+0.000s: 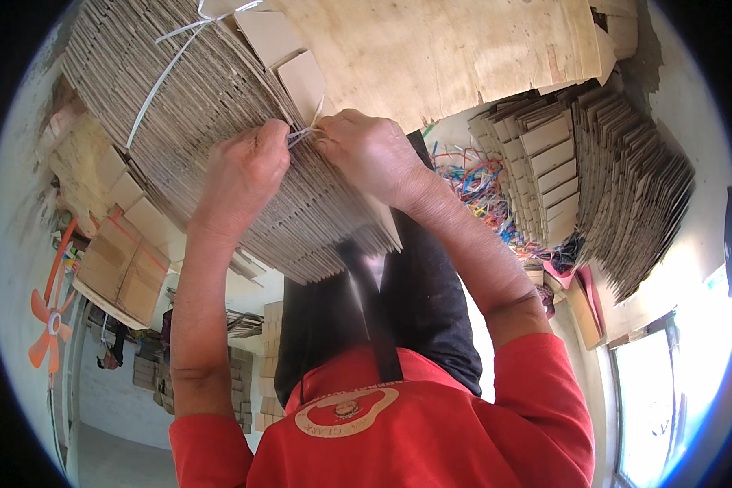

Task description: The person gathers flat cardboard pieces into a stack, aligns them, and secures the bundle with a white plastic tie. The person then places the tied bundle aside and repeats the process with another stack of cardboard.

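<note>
A thick bundle of flattened cardboard pieces (pixel 203 106) lies on the table in front of me, its corrugated edges facing up. Both my hands meet over its right part, closed around a thin white strap (pixel 303 133) that shows as a small twist or knot between them. My left hand (pixel 250 167) pinches one side of the strap; my right hand (pixel 370 153) pinches the other, with a short end standing up beside it. Farther off, a second white tie (pixel 164 84) runs across the same bundle and is knotted near its top edge.
The wooden tabletop (pixel 439 57) stretches beyond the bundle. At the right stand tall stacks of cardboard (pixel 626 179), beside a tangle of coloured straps (pixel 476 183). To the left are a cardboard box (pixel 126 268) and an orange fan (pixel 53 327). A bright window (pixel 655 398) is at lower right.
</note>
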Demonstrator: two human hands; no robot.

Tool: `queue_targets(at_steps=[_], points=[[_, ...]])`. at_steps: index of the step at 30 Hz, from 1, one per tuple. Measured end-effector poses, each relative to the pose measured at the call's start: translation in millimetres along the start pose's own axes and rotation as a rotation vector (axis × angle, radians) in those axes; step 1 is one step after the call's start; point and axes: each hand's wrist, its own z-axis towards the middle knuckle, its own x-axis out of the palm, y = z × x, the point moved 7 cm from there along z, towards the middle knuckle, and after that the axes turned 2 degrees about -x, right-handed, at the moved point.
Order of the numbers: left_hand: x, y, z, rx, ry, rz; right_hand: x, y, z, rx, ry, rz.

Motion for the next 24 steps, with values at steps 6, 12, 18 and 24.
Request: queue_targets(at_steps=[6, 12, 18, 24], points=[[0, 0, 0, -0.003, 0.021, -0.022, -5, 11, 1, -0.093, -0.003, -0.094], [4, -5, 1, 0.048, -0.021, 0.114, -1, 19, 1, -0.236, 0.063, -0.344], [7, 1, 3, 0.062, -0.096, 0.15, 10, 6, 1, -0.352, -0.094, -0.3], [-15, 25, -19, -0.253, -0.166, -0.053, -1, -52, 2, 0.189, 0.01, -0.144]])
